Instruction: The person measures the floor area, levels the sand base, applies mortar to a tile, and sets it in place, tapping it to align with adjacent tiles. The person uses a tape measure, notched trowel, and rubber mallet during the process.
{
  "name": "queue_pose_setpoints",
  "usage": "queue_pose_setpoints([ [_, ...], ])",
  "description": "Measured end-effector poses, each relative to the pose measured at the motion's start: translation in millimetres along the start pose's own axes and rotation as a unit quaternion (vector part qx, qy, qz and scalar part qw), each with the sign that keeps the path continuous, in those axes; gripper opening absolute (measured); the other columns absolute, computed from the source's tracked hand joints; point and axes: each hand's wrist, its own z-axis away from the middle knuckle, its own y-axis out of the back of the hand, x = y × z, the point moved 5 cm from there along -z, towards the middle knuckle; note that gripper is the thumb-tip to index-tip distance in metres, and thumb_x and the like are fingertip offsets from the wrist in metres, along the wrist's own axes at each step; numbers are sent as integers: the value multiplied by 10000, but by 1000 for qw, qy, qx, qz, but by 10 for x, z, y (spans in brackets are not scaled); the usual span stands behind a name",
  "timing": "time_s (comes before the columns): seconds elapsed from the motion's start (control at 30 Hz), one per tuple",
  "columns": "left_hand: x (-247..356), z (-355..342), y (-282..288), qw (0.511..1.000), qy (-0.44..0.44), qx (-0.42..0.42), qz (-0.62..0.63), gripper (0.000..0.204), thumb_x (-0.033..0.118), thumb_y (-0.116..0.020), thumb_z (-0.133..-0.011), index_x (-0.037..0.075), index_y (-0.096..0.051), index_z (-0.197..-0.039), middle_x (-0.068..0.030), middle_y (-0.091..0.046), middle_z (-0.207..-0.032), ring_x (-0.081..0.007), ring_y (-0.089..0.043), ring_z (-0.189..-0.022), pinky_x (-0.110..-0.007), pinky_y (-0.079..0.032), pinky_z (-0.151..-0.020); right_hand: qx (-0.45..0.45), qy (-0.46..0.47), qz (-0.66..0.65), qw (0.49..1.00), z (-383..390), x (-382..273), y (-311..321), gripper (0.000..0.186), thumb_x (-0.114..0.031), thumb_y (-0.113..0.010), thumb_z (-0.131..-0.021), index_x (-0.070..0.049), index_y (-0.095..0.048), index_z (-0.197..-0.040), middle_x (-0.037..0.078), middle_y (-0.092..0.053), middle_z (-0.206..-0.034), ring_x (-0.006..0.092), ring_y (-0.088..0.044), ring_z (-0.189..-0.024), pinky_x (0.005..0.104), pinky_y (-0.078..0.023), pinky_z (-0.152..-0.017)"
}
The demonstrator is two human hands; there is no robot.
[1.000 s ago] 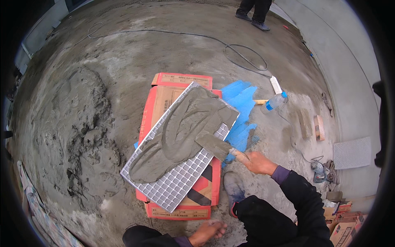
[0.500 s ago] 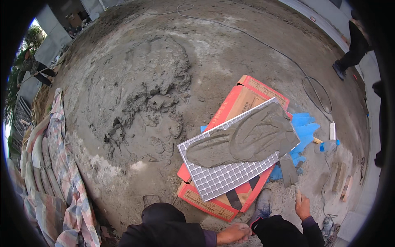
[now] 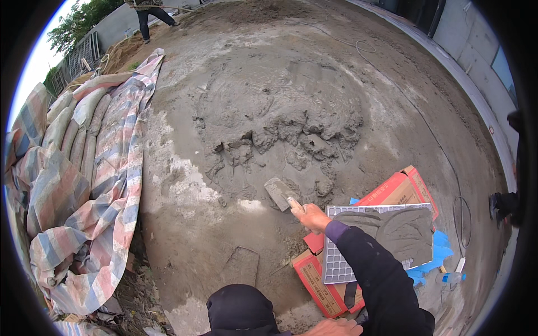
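Note:
My right hand [image 3: 311, 217] grips the handle of a flat trowel [image 3: 277, 194], its blade smeared with grey mortar and down at the near edge of a wide wet mortar heap [image 3: 280, 123]. That arm reaches across a light grey gridded panel [image 3: 338, 269], hiding part of it. A thick, ridged layer of mortar [image 3: 406, 229] covers much of the panel. Under the panel lies a flattened red and brown cardboard box [image 3: 322, 285]. My left hand [image 3: 334, 327] is at the lower edge by my leg, fingers curled; whatever may be in them is hidden.
Striped tarpaulin [image 3: 112, 224] and filled sacks [image 3: 84, 120] lie at left. A blue sheet [image 3: 440, 249] and plastic bottle [image 3: 453, 277] are right of the panel. A cable [image 3: 414, 106] crosses the ground. Another person [image 3: 150, 17] stands far left; a shoe [image 3: 500, 206] shows at right.
My view has turned left. My right hand has carried the trowel from the panel's right side over to the mortar heap on the left. My left hand stays low by my leg.

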Motion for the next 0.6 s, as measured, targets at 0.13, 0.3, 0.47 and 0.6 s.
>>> queue_pose_setpoints([
  [0.13,164,854,1175,883,237,397,-82,180,64,-705,-904,11,-686,-1075,-136,-678,-890,-317,-677,-749,-383,-555,-669,78,37,-72,994,-1297,-632,-624,643,-541,-621,-973,90,-671,-859,177,-688,-700,284,-690,-568,446,-529,-544],
  [0.3,478,1205,1224,887,169,426,-62,189,29,-732,-864,-25,-691,-1040,-162,-705,-906,-311,-709,-793,-366,-566,-681,147,90,-140,975,-2027,-1179,-882,632,-538,-655,-952,89,-684,-876,196,-701,-753,293,-713,-615,449,-541,-562],
  [0.47,380,1130,1221,891,186,408,-77,221,49,-739,-864,-11,-671,-1066,-160,-684,-893,-326,-688,-777,-385,-550,-671,175,117,-184,960,-1655,-934,-933,616,-559,-615,-990,46,-641,-877,136,-660,-704,242,-664,-554,418,-515,-527],
  [0.6,122,803,1253,929,183,300,-113,226,77,-739,-873,8,-652,-1070,-150,-650,-867,-344,-662,-789,-408,-537,-683,174,189,-242,936,-930,-620,-439,571,-543,-576,-1023,9,-572,-877,113,-600,-644,243,-620,-548,415,-487,-548],
])
